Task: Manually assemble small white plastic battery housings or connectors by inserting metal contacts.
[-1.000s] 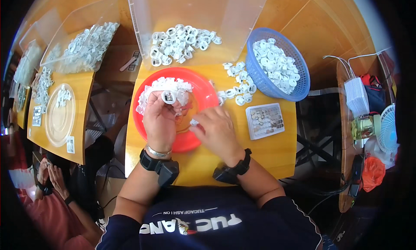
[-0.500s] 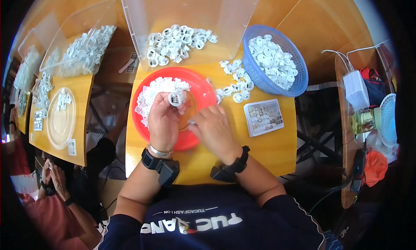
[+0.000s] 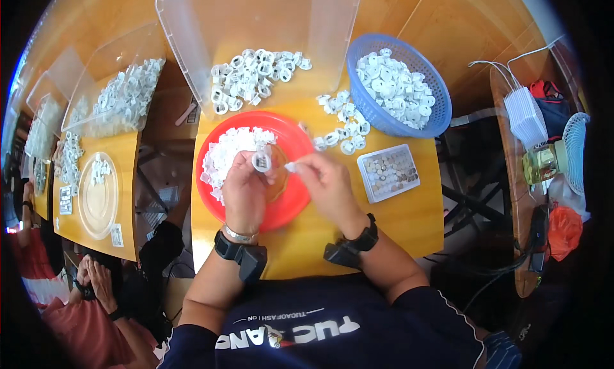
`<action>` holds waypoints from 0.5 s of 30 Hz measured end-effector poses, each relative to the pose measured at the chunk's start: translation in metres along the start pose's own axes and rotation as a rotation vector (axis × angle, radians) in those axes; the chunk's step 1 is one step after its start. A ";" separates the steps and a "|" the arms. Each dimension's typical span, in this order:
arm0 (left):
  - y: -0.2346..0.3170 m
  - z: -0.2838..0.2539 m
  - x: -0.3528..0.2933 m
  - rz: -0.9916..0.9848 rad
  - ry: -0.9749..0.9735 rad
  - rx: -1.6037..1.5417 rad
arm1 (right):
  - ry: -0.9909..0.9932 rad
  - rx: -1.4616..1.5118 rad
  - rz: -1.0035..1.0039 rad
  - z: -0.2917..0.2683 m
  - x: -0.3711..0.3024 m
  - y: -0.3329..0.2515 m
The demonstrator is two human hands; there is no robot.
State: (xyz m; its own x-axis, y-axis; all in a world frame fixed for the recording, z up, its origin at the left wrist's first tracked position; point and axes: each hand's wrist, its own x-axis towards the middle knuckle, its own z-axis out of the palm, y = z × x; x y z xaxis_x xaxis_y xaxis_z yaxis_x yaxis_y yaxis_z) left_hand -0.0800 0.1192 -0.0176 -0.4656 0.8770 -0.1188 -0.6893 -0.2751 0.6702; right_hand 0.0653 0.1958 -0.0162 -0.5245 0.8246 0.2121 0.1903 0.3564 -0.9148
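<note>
My left hand (image 3: 244, 188) is closed around a round white plastic housing (image 3: 261, 161) with a dark opening in its face, held up over the red plate (image 3: 300, 193). To its right, my right hand (image 3: 327, 184) pinches a small white plastic piece (image 3: 291, 167) between thumb and fingertips, a short gap from the housing. A heap of small white plastic parts (image 3: 231, 148) covers the left part of the plate, partly behind my left hand. The exact kind of the pinched piece is too small to tell.
A clear plastic bin (image 3: 192, 81) on its side holds more white housings (image 3: 252, 74). At the back right stands a blue basket (image 3: 438, 90) full of them; loose ones (image 3: 348, 122) lie beside it. A tray of small round pieces (image 3: 390, 172) is at right. A co-worker's hands (image 3: 96, 282) show at left.
My right hand has moved slightly up and right, bringing the small white piece into clearer sight. The left hand still holds the housing. The whole view has shifted a little.
</note>
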 end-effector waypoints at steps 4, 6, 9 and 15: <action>-0.006 0.002 -0.005 -0.120 -0.141 0.038 | -0.035 0.311 0.150 -0.010 0.002 0.001; -0.011 0.003 -0.008 -0.175 -0.110 0.086 | -0.061 0.320 0.154 -0.014 0.002 -0.001; -0.014 0.008 -0.011 -0.204 -0.123 0.102 | -0.104 0.367 0.160 -0.015 0.001 -0.010; -0.013 0.015 -0.013 -0.249 -0.106 0.060 | -0.132 0.360 0.133 -0.019 0.002 -0.023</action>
State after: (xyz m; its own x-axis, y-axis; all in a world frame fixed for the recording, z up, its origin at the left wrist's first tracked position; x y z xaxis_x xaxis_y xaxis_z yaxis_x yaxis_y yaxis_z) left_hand -0.0565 0.1178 -0.0140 -0.2232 0.9520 -0.2097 -0.7398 -0.0253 0.6723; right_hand 0.0755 0.1971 0.0120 -0.6213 0.7813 0.0598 -0.0269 0.0550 -0.9981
